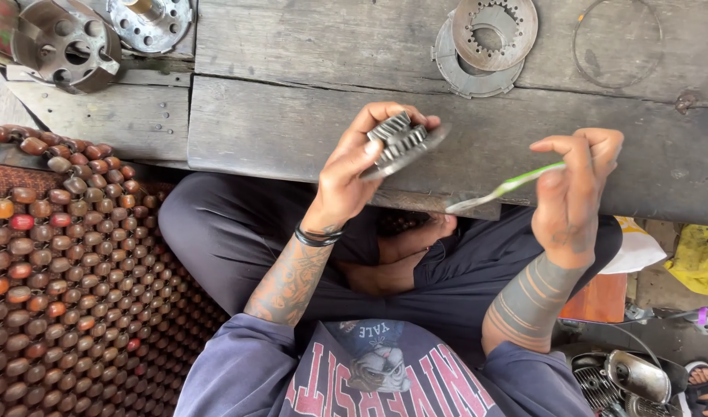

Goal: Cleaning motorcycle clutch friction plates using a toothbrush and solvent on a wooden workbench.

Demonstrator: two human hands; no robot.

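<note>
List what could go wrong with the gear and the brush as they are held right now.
The left hand pinches the gear by its edge with the fingertips, above the lap and past the edge of the wooden bench; a slip could drop it onto the legs. The right hand holds the green toothbrush near its end, so hard scrubbing might flex it or flick grime towards the face.

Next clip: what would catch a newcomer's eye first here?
Dead centre, the left hand holds up a toothed metal gear cluster over the worn wooden bench, while the right hand grips a green-handled toothbrush angled toward it. To the left spreads a mat of brown wooden beads, and flat metal discs lie at the bench's far edge.
</note>
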